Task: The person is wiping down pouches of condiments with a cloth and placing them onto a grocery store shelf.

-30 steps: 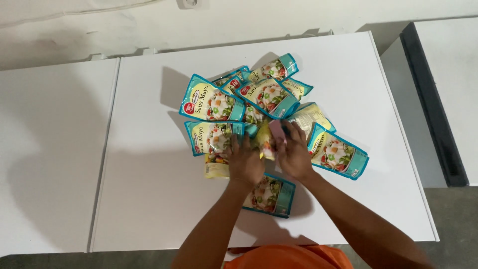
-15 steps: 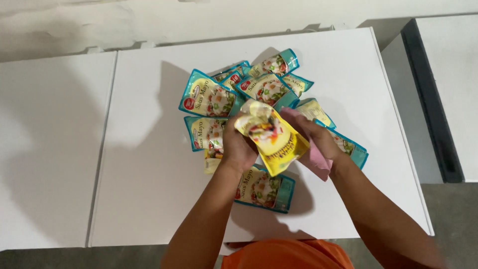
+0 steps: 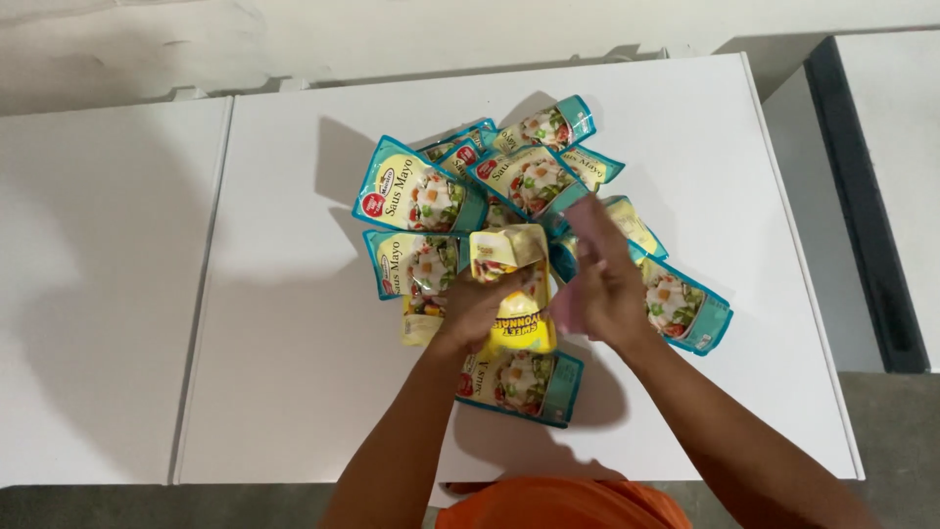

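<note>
Early in the work, by the look of it: left hand closed on one glossy yellow plastic sauce pouch, lifted above the heap of teal plastic sauce pouches on the white rectangular table; right hand open-fingered alongside, touching its edge

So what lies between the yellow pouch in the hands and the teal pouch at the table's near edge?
Nothing: in the head view the yellow pouch, held by the left hand, overlaps the top of the near teal pouch; no bare table shows between them.
</note>
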